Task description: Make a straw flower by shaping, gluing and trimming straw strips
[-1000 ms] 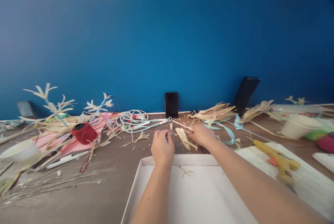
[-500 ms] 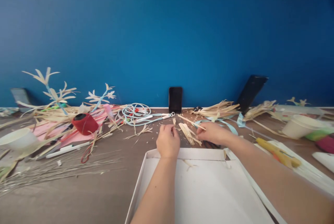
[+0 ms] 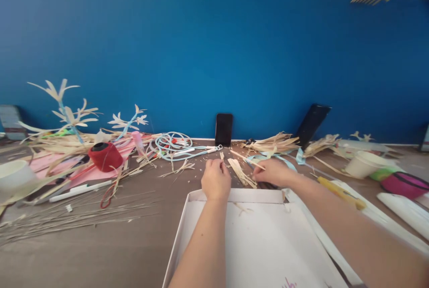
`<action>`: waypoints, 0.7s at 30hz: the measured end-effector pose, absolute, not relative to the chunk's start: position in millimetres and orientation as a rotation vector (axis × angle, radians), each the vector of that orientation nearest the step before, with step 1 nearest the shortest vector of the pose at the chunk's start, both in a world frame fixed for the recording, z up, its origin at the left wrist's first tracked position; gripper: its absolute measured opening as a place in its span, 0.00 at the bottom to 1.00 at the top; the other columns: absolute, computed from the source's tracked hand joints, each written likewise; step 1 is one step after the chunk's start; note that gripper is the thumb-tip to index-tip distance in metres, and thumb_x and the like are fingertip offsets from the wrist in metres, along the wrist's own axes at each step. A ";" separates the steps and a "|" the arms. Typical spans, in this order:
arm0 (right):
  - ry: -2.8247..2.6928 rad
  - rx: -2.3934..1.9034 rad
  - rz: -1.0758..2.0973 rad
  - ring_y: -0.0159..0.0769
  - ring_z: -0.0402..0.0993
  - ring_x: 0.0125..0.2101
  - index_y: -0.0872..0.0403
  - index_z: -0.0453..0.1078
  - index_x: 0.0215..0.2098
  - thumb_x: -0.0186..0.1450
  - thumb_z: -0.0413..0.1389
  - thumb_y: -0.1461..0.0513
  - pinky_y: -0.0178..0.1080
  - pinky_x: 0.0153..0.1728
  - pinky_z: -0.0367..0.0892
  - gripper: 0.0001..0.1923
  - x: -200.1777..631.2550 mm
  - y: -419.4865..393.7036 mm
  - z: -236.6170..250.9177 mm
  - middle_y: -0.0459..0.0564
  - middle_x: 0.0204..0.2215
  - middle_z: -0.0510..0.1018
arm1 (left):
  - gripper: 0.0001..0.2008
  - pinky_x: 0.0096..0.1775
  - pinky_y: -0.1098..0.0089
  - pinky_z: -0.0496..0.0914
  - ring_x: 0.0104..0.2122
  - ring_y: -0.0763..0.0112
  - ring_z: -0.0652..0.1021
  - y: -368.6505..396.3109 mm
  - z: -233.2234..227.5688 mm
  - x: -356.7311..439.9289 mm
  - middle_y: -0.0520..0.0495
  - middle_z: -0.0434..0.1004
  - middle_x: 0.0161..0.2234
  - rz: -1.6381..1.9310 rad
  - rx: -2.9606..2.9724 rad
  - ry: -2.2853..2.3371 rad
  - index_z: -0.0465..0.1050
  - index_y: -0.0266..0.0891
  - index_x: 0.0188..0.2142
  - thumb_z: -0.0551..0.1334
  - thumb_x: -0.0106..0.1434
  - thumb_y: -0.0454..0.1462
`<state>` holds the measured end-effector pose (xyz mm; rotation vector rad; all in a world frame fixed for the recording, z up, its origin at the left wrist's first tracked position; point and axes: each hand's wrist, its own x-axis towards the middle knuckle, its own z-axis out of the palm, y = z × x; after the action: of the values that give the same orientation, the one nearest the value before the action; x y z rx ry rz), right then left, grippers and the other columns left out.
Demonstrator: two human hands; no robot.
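A craft workspace, set up at a brown surface [image 3: 110, 252] against a plain blue partition wall [image 3: 201, 46]. Dried straw strips [image 3: 273, 142] and trimmings lie scattered across it, with finished straw flowers [image 3: 67, 113] on blue stems standing at the left. A yellow glue gun [image 3: 340, 192], a spool of red thread [image 3: 104, 156], light blue ribbon [image 3: 291, 160], paper cups [image 3: 363, 164] and a white cardboard tray [image 3: 241, 234] complete the handicraft clutter.

Bright even light, soft shadows, slight blur, edges warped.
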<state>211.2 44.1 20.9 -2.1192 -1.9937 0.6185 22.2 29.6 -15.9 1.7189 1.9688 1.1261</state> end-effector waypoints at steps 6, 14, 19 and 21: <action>-1.996 -2.137 0.630 0.32 0.67 0.21 0.52 0.72 0.22 0.48 0.57 0.61 0.32 0.21 0.55 0.04 196.4 40.1 2.1 0.43 0.17 0.73 | 0.11 0.32 0.71 0.61 0.36 0.70 0.73 27.5 -13.8 20.7 0.48 0.70 0.42 1.098 1.724 1.955 0.71 0.44 0.40 0.51 0.64 0.39; -1.705 -1.846 0.984 0.24 0.52 0.13 0.54 0.68 0.28 0.52 0.57 0.53 0.30 0.15 0.45 0.13 203.8 39.2 25.5 0.38 0.11 0.61 | 0.11 0.37 0.73 0.64 0.36 0.72 0.73 29.8 -15.6 22.3 0.49 0.71 0.40 1.333 1.799 1.669 0.72 0.44 0.40 0.52 0.63 0.38; -1.581 -1.630 1.185 0.23 0.50 0.14 0.53 0.64 0.28 0.52 0.59 0.53 0.30 0.15 0.41 0.14 186.5 30.9 22.5 0.36 0.12 0.58 | 0.14 0.37 0.73 0.66 0.30 0.75 0.72 34.1 -20.3 26.3 0.50 0.74 0.37 1.364 1.731 1.268 0.71 0.42 0.45 0.56 0.60 0.41; -1.551 -1.570 1.212 0.23 0.47 0.14 0.54 0.64 0.29 0.52 0.59 0.54 0.30 0.15 0.41 0.14 179.1 28.8 22.9 0.35 0.12 0.56 | 0.14 0.36 0.73 0.66 0.30 0.74 0.72 35.6 -21.7 26.3 0.49 0.75 0.34 1.362 1.642 1.207 0.72 0.40 0.42 0.57 0.59 0.42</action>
<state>179.1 28.8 22.9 -1.5705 -1.5511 1.2125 26.3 35.6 -21.7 1.6421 1.2067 1.3618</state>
